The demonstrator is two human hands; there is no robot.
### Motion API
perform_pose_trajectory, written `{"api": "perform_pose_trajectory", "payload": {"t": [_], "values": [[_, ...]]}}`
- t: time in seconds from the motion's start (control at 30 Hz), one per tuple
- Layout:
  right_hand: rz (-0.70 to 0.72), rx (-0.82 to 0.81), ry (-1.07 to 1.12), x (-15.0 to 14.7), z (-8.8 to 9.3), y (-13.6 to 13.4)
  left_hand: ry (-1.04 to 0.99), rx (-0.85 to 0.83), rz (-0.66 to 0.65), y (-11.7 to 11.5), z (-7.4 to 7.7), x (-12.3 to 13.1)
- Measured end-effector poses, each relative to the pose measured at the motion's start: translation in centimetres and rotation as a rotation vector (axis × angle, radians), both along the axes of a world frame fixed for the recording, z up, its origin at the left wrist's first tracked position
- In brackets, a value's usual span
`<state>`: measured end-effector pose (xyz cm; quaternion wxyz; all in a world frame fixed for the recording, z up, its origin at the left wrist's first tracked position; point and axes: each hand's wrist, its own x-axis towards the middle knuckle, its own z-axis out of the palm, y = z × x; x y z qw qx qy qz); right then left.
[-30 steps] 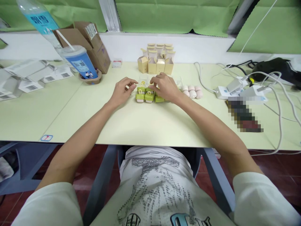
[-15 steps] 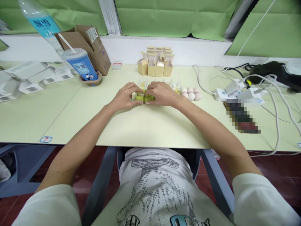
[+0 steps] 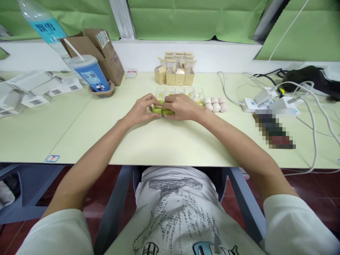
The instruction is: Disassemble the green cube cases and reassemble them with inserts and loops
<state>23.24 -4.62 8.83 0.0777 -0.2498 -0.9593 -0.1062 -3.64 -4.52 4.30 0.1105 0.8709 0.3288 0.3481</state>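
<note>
My left hand [image 3: 139, 110] has its thumb and fingers closed around a small yellow-green piece [image 3: 157, 111] at the table's middle. Right beside it, my right hand [image 3: 183, 107] curls its fingers over a second yellow-green piece [image 3: 167, 112], which it partly hides. The two pieces sit side by side, their ends close together. Just behind the hands stand several clear plastic cups [image 3: 179, 90] with yellow-green bits inside. To the right of my right hand lie several pale pink and white rounded pieces [image 3: 216, 105] in rows.
Small open cardboard boxes [image 3: 175, 76] stand by the wall. On the left are a blue drink cup [image 3: 94, 76], a brown carton [image 3: 113, 65], a large bottle [image 3: 44, 28] and white boxes [image 3: 32, 85]. A power strip [image 3: 252, 105] with cables and a blurred dark object [image 3: 275, 131] lie right.
Both hands stay on the yellow-green pieces with only slight finger movement. The view has shifted a little.
</note>
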Motion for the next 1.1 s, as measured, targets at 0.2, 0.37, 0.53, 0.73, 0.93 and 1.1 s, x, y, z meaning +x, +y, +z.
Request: {"api": "perform_pose_trajectory", "payload": {"t": [0.2,0.37,0.53,0.73,0.93,1.1], "values": [[-0.173,-0.076,0.234,1.1,2.0,0.4,0.022,-0.014,0.035,0.0,-0.1,0.0],[-0.331,-0.212,0.218,3.5,3.6,1.9,0.032,0.068,0.08,0.1,-0.8,0.2],[-0.355,-0.315,0.05,4.1,3.3,2.6,0.032,0.168,0.097,-0.1,-1.4,1.1],[-0.333,-0.377,0.045,3.4,2.7,2.7,0.028,0.19,0.101,-0.2,-1.3,1.4],[-0.292,-0.497,0.04,3.4,2.8,3.0,0.024,0.21,0.122,-0.4,-1.4,1.9],[-0.268,-0.561,0.028,3.6,3.0,2.7,0.048,0.228,0.111,-0.4,-1.8,2.6]]}}
